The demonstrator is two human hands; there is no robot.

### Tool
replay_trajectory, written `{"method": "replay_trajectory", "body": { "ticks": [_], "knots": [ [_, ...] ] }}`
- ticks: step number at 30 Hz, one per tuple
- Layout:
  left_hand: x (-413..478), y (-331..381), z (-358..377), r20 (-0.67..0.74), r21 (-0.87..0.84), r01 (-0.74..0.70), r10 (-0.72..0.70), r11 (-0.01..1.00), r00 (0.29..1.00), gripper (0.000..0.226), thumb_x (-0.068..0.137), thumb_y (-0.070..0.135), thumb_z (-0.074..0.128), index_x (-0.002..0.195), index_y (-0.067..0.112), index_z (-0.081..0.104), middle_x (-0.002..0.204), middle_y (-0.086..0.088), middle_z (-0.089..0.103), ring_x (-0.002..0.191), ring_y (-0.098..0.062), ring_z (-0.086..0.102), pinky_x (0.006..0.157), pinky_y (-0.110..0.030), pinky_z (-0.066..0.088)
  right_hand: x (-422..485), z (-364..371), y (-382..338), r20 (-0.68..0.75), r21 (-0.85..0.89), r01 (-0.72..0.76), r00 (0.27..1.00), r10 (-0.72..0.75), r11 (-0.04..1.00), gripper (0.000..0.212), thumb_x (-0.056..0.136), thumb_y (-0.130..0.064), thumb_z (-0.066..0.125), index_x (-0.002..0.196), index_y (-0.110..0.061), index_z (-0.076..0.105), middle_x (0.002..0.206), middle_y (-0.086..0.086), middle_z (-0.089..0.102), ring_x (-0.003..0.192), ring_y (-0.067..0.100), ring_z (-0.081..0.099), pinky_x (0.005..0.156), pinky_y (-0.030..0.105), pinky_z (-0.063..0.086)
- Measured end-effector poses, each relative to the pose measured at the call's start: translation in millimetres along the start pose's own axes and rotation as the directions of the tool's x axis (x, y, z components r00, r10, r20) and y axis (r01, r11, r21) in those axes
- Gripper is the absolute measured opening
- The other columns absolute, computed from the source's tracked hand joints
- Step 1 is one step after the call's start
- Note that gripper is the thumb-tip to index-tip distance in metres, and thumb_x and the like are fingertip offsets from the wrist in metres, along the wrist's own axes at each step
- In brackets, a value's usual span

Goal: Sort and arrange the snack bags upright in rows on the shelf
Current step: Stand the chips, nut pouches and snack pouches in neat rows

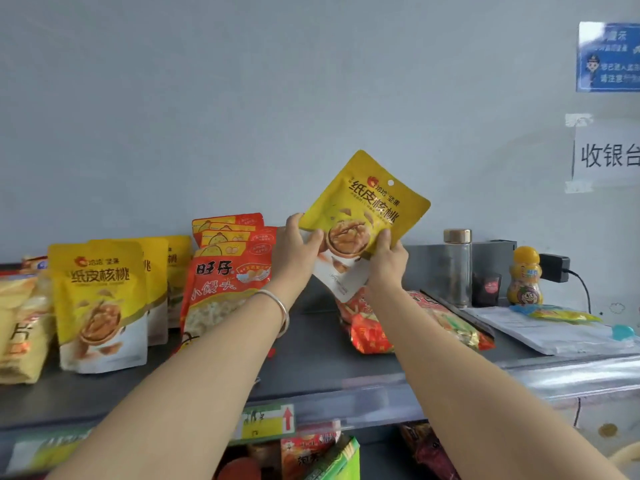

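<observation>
Both my hands hold a yellow walnut snack bag point(363, 206) up in the air above the dark shelf point(318, 362), tilted to the right. My left hand point(298, 244) grips its lower left edge and my right hand point(386, 258) grips its lower right edge. On the shelf at left, a row of matching yellow walnut bags point(100, 299) stands upright. Beside them stands a row of red bun snack bags point(225, 282). Below the held bag, red snack bags point(415, 323) lie flat in a loose pile.
Pale yellow bags point(17, 327) stand at the far left edge. At right are a glass bottle point(458, 268), a yellow jelly jar point(525, 275), papers point(540, 327) and a plugged-in adapter point(554, 268). More snacks point(318, 455) sit on the lower shelf.
</observation>
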State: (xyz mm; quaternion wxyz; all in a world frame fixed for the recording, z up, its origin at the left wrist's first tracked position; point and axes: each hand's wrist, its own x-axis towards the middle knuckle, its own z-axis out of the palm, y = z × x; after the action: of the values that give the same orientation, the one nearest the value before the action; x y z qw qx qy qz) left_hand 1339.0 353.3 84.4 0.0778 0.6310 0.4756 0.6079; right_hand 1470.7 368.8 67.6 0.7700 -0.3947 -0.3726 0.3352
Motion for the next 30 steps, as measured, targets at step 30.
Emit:
{"method": "replay_trajectory", "body": {
  "ticks": [30],
  "knots": [
    [-110.0, -180.6, -295.5, -0.256, 0.302, 0.463, -0.397, 0.833, 0.881, 0.087, 0.089, 0.037, 0.059, 0.150, 0.016, 0.000, 0.147, -0.013, 0.036, 0.126, -0.033, 0.046, 0.093, -0.042, 0.044, -256.5, 212.2, 90.7, 0.629, -0.489, 0.223, 0.760, 0.163, 0.843, 0.028, 0.101, -0.027, 0.045, 0.121, -0.008, 0.047, 0.108, 0.009, 0.060, 0.096, 0.029, 0.058, 0.081, 0.039, 0.047]
  ]
}}
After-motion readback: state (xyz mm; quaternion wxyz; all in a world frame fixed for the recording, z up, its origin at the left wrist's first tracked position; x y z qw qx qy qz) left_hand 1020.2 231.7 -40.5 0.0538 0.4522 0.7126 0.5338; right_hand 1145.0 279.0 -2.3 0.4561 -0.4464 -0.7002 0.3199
